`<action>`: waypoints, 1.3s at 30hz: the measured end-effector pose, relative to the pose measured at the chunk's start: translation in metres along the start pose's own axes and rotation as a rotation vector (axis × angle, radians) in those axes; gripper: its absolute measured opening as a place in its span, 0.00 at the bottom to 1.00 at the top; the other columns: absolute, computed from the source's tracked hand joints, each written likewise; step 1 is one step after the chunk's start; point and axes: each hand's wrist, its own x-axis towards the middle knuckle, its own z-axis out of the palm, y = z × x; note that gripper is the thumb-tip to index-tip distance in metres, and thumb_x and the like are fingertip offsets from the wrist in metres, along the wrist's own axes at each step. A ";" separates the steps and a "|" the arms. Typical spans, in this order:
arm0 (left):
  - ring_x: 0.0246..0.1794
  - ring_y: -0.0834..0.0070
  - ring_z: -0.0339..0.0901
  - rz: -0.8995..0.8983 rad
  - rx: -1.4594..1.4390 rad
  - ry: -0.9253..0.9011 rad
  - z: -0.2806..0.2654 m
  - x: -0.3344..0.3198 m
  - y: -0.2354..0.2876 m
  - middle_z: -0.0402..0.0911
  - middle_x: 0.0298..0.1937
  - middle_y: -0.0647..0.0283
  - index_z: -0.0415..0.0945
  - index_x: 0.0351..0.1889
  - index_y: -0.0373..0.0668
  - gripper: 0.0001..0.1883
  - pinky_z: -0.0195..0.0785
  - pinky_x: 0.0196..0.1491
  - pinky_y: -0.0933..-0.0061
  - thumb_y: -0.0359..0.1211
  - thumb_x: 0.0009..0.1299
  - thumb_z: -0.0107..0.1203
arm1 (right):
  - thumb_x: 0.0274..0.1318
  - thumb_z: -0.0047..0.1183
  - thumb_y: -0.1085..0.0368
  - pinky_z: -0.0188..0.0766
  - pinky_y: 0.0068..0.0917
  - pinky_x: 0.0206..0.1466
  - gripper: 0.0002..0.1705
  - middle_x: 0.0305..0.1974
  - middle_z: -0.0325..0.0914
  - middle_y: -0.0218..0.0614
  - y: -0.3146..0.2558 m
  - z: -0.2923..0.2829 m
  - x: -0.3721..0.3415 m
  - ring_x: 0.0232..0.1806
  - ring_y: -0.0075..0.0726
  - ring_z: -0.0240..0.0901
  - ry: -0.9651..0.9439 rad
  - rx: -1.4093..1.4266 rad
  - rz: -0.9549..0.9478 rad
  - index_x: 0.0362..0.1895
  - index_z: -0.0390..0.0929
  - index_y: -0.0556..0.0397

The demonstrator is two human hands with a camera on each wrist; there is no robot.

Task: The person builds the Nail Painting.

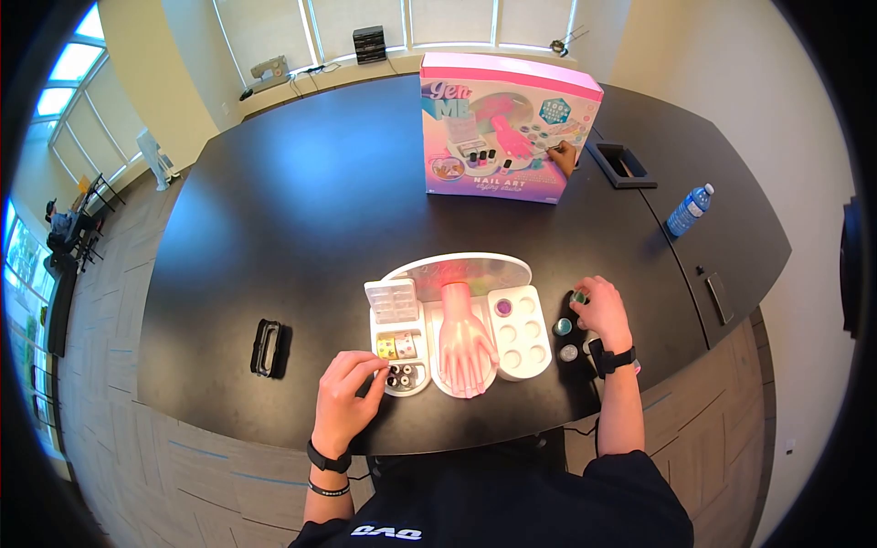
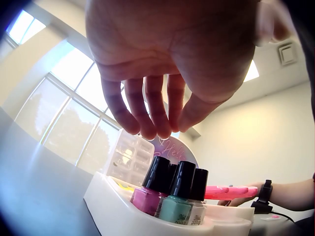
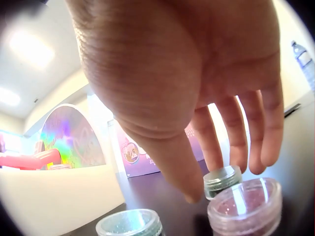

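Observation:
A white nail art station (image 1: 375, 324) with a pink model hand (image 1: 466, 342) lies before me. My left hand (image 1: 347, 388) is over its left side, loosely bent fingers above black-capped nail polish bottles (image 2: 183, 189), holding nothing. Their polish is pink, mint and clear. On the station's right, a round-welled tray (image 1: 521, 356) holds a purple jar (image 1: 503, 308). Beside it, my right hand (image 1: 605, 309) pinches a small green glitter jar (image 3: 221, 183) between thumb and fingers. Near that hand stand a teal glitter jar (image 1: 562, 326) and a pink glitter jar (image 3: 246, 209).
Behind the station stands a large nail art box (image 1: 512, 128). A black frame-like object (image 1: 269, 348) lies at the left. A water bottle (image 1: 690, 210), a phone (image 1: 720, 299) and a black recessed table box (image 1: 621, 166) are at the right. Patterned tape rolls (image 1: 396, 345) sit in the station.

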 end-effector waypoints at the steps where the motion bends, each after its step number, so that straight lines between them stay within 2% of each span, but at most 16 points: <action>1: 0.43 0.58 0.85 0.001 0.002 -0.002 0.000 0.000 0.000 0.88 0.43 0.59 0.87 0.42 0.40 0.08 0.79 0.48 0.60 0.22 0.66 0.72 | 0.53 0.75 0.66 0.80 0.50 0.55 0.18 0.46 0.85 0.43 0.000 0.000 0.000 0.51 0.59 0.84 0.000 0.000 0.000 0.49 0.88 0.53; 7: 0.44 0.58 0.85 0.001 0.006 0.002 -0.001 -0.002 -0.001 0.88 0.43 0.59 0.87 0.42 0.40 0.09 0.80 0.48 0.60 0.22 0.66 0.72 | 0.54 0.74 0.66 0.81 0.48 0.56 0.18 0.49 0.88 0.41 -0.010 -0.003 -0.003 0.54 0.56 0.85 0.021 0.003 0.011 0.50 0.88 0.52; 12: 0.44 0.58 0.85 0.001 0.003 0.004 -0.001 -0.003 -0.002 0.88 0.44 0.59 0.87 0.43 0.40 0.09 0.80 0.48 0.60 0.22 0.66 0.72 | 0.55 0.73 0.66 0.81 0.49 0.56 0.18 0.49 0.88 0.41 -0.019 -0.005 -0.007 0.53 0.56 0.85 0.097 0.065 -0.113 0.50 0.87 0.51; 16: 0.44 0.58 0.85 -0.005 0.000 0.003 -0.002 -0.002 0.000 0.88 0.44 0.59 0.87 0.43 0.39 0.09 0.80 0.48 0.60 0.22 0.66 0.71 | 0.56 0.72 0.67 0.80 0.49 0.57 0.17 0.49 0.88 0.41 -0.042 -0.014 -0.016 0.53 0.55 0.84 0.090 0.117 -0.131 0.50 0.87 0.51; 21: 0.45 0.58 0.85 0.005 -0.002 0.002 0.001 -0.001 0.001 0.88 0.45 0.59 0.87 0.44 0.40 0.10 0.80 0.49 0.60 0.22 0.65 0.72 | 0.57 0.71 0.67 0.81 0.46 0.58 0.15 0.49 0.88 0.38 -0.059 -0.016 -0.024 0.55 0.52 0.83 0.161 0.165 -0.276 0.50 0.89 0.49; 27: 0.47 0.58 0.85 0.015 -0.019 0.004 0.002 0.002 0.004 0.88 0.47 0.60 0.87 0.44 0.40 0.11 0.80 0.50 0.60 0.21 0.64 0.72 | 0.57 0.72 0.65 0.82 0.43 0.57 0.15 0.49 0.88 0.33 -0.079 -0.013 -0.029 0.54 0.47 0.84 0.146 0.169 -0.407 0.49 0.90 0.47; 30: 0.47 0.58 0.86 0.018 -0.022 0.002 0.003 0.002 0.004 0.88 0.48 0.60 0.87 0.44 0.40 0.11 0.80 0.50 0.60 0.21 0.64 0.72 | 0.54 0.73 0.68 0.81 0.42 0.59 0.16 0.50 0.89 0.36 -0.082 -0.009 -0.030 0.54 0.50 0.84 0.115 0.179 -0.437 0.49 0.90 0.49; 37: 0.49 0.57 0.86 -0.004 -0.018 0.006 0.002 -0.001 0.002 0.88 0.49 0.59 0.88 0.44 0.40 0.12 0.81 0.51 0.60 0.21 0.64 0.72 | 0.54 0.73 0.67 0.81 0.43 0.59 0.16 0.50 0.89 0.36 -0.084 -0.001 -0.029 0.54 0.50 0.83 0.071 0.195 -0.457 0.48 0.90 0.49; 39: 0.48 0.59 0.86 -0.003 -0.019 0.002 0.002 -0.002 0.000 0.88 0.50 0.59 0.88 0.45 0.40 0.12 0.81 0.51 0.61 0.21 0.64 0.72 | 0.55 0.73 0.65 0.81 0.44 0.55 0.14 0.49 0.89 0.33 -0.083 0.001 -0.029 0.51 0.47 0.83 0.087 0.167 -0.486 0.46 0.90 0.49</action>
